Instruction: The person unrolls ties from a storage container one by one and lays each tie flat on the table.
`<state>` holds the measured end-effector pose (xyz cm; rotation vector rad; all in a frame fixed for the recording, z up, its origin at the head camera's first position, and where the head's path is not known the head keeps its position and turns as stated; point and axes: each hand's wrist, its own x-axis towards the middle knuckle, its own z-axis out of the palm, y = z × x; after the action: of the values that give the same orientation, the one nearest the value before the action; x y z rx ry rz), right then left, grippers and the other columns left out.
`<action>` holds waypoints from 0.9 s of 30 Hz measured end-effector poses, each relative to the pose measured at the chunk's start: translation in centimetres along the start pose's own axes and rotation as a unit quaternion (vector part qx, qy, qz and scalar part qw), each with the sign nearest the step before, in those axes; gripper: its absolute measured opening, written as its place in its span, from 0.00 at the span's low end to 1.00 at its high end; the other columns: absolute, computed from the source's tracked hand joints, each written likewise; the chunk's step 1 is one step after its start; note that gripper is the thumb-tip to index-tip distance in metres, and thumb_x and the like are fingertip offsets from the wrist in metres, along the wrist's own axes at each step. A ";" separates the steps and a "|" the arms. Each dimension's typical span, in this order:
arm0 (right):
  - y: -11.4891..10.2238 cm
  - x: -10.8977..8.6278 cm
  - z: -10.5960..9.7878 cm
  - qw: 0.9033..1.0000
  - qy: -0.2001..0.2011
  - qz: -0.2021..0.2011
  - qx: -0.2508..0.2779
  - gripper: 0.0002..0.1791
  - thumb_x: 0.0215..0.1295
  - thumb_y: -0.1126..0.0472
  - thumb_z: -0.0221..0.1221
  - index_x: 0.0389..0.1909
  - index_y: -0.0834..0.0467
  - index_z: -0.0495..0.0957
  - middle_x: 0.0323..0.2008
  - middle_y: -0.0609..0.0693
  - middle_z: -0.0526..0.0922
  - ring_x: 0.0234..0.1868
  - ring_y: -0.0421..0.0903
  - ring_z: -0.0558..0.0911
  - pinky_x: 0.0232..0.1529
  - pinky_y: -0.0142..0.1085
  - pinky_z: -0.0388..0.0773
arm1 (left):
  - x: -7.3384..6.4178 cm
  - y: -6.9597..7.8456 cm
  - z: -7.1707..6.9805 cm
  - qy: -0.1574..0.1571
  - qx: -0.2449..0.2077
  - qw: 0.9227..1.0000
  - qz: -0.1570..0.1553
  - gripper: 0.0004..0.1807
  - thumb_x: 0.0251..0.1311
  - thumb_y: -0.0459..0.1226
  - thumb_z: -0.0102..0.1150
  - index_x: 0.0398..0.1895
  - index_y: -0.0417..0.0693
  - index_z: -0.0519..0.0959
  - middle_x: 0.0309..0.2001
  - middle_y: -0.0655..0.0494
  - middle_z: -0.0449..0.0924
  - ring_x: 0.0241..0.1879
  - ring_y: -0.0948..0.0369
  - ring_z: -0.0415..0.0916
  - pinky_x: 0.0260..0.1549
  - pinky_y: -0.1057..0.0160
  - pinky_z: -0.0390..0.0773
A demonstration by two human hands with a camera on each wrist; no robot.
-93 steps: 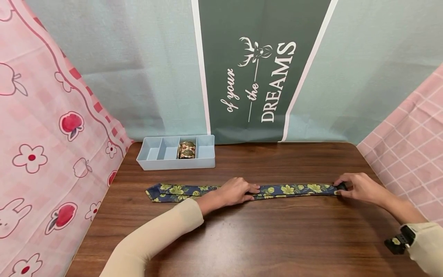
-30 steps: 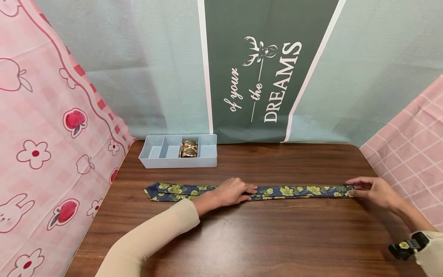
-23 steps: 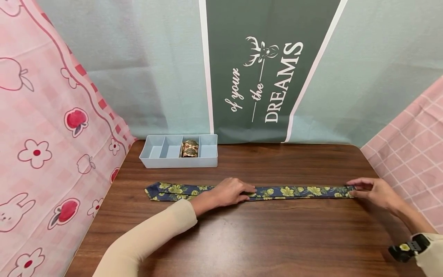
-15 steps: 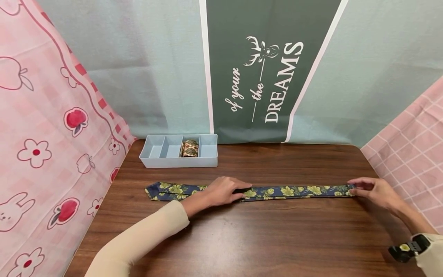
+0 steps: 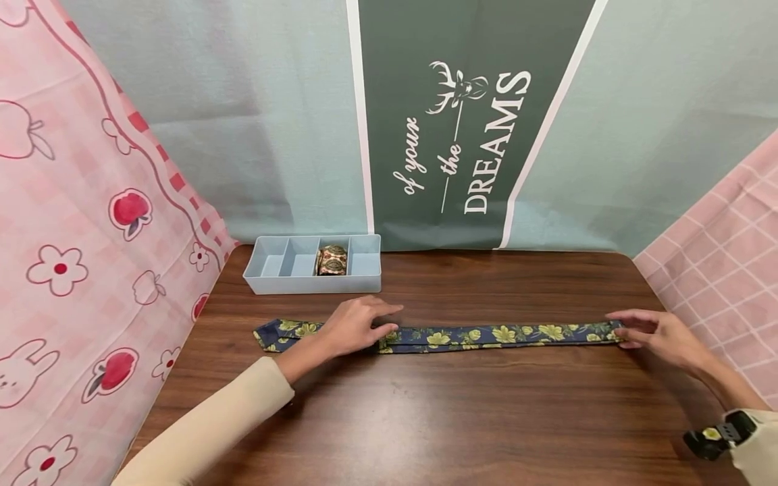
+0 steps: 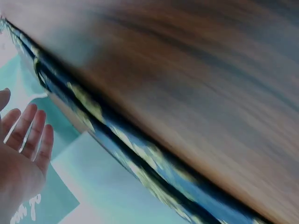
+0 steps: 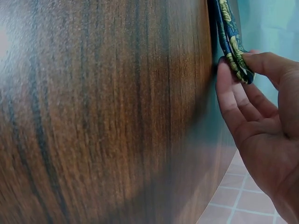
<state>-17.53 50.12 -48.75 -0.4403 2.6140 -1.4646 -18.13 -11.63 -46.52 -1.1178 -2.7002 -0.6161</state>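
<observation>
A navy necktie (image 5: pixel 504 335) with yellow-green flowers lies lengthwise across the table, doubled over, its pointed end at the left. My left hand (image 5: pixel 352 327) hovers over the left part of the tie and hides a stretch of it. In the left wrist view that hand's fingers (image 6: pixel 35 133) are extended, with the tie (image 6: pixel 131 145) running past beside them. At the far right end, my right hand (image 5: pixel 665 337) pinches the tie's folded tip. The right wrist view shows the thumb (image 7: pixel 266 64) on one side of that fold (image 7: pixel 236 56) and fingers on the other.
Behind the tie's left half stands a light-blue divided box (image 5: pixel 313 285); a rolled patterned tie (image 5: pixel 332 260) sits in one compartment. Printed cloths border the wooden table (image 5: pixel 462 412) at the back and sides. A black band (image 5: pixel 717 435) is on the right wrist.
My left hand has slid left along the tie and its fingers have lifted and opened. Earlier, the right hand moved right as the tie's end was drawn out; lately it stays there.
</observation>
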 end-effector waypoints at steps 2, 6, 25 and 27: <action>-0.1 0.0 0.1 1.000 -0.002 -0.001 0.001 0.16 0.70 0.79 0.60 0.57 0.74 0.82 0.46 0.35 0.90 0.36 0.40 0.91 0.34 0.40 0.88 | -0.6 -0.4 -0.7 0.005 0.006 1.000 -0.012 0.22 0.72 0.46 0.68 0.64 0.50 0.85 0.53 0.50 0.89 0.49 0.55 0.87 0.40 0.53 0.87; -0.2 0.0 0.2 1.000 -0.013 -0.012 -0.002 0.15 0.71 0.79 0.60 0.56 0.77 0.80 0.50 0.32 0.88 0.37 0.43 0.92 0.35 0.42 0.88 | -1.9 -1.4 -1.9 0.004 0.007 0.999 -0.042 0.24 0.71 0.48 0.69 0.66 0.52 0.85 0.57 0.48 0.88 0.51 0.52 0.87 0.38 0.53 0.87; -1.2 0.3 -0.2 0.999 -0.014 0.034 -0.040 0.14 0.72 0.73 0.64 0.56 0.73 0.83 0.45 0.35 0.90 0.36 0.43 0.92 0.35 0.37 0.88 | -8.1 -5.5 -4.8 0.042 0.014 0.991 -0.128 0.24 0.66 0.47 0.73 0.62 0.49 0.87 0.56 0.48 0.88 0.55 0.48 0.86 0.47 0.43 0.85; -1.2 0.3 -0.3 0.999 -0.017 0.031 -0.038 0.14 0.72 0.73 0.63 0.56 0.73 0.83 0.44 0.35 0.90 0.36 0.42 0.92 0.35 0.36 0.88 | -8.8 -5.9 -5.0 0.057 0.013 0.989 -0.139 0.24 0.64 0.46 0.75 0.61 0.49 0.87 0.56 0.48 0.87 0.55 0.47 0.85 0.48 0.42 0.85</action>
<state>-17.62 49.70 -47.57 -0.3835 2.6388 -1.3322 -16.14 -23.20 -46.41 -0.6809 -2.7758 -0.6600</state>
